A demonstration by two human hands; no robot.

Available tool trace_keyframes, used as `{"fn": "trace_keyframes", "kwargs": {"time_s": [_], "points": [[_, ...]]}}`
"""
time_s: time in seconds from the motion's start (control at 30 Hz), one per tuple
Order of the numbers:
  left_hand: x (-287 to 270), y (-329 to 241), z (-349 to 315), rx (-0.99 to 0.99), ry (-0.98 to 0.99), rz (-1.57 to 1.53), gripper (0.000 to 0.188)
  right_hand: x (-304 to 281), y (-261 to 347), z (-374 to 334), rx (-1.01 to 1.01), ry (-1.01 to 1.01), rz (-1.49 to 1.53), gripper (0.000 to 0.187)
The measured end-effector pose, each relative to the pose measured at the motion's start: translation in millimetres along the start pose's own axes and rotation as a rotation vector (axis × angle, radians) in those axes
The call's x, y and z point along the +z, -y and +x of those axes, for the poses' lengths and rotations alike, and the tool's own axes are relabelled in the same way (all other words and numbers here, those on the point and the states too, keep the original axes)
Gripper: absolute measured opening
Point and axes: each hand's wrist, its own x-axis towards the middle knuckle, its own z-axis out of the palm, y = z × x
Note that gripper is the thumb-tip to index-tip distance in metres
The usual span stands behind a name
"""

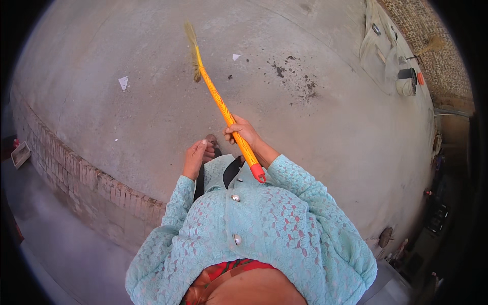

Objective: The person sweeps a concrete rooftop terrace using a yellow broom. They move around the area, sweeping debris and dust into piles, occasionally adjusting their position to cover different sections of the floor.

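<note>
My right hand is wrapped round the orange-and-yellow handle of a broom. The red end cap with its hanging loop points back toward my body. At the far end the thin bristles are over the concrete floor, seen edge-on. My left hand is curled into a loose fist at my waist, beside a black strap. Nothing shows between its fingers, and it does not touch the broom.
Dark crumbs of dirt lie scattered ahead on the right. Two white scraps, one a paper piece, are on the floor. A low brick edge runs along the left. A bucket stands at the far right near plastic sheeting.
</note>
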Motion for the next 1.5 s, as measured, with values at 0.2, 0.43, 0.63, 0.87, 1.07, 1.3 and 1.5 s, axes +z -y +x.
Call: {"fn": "trace_keyframes", "kwargs": {"time_s": [0.2, 0.43, 0.63, 0.87, 1.07, 1.3, 1.5], "points": [[86, -67, 18, -0.225, 0.429, -0.125, 0.035, -21, 16, 24, -0.210, -0.354, 0.027, 0.037], [172, -52, 56, -0.442, 0.683, -0.041, 0.036, -106, 10, -22, -0.325, -0.604, 0.101, 0.033], [209, -26, 74, -0.632, 0.855, 0.124, 0.030, -220, -22, -140, -0.047, -0.664, -0.038, 0.054], [266, 50, 106, -0.882, 0.765, 0.156, 0.019, -262, -92, -222, 0.140, -0.908, 0.184, 0.047], [189, 48, 134, -0.951, 0.438, -0.126, 0.007, -249, -103, -212, 0.100, -0.812, 0.273, 0.045], [59, -9, 84, -0.606, 0.178, -0.119, 0.018, -263, -120, -180, 0.214, -0.798, 0.102, 0.044], [3, -33, 57, -0.365, -0.105, -0.109, 0.019, -257, -102, -162, 0.210, -0.761, 0.100, 0.044]]}}
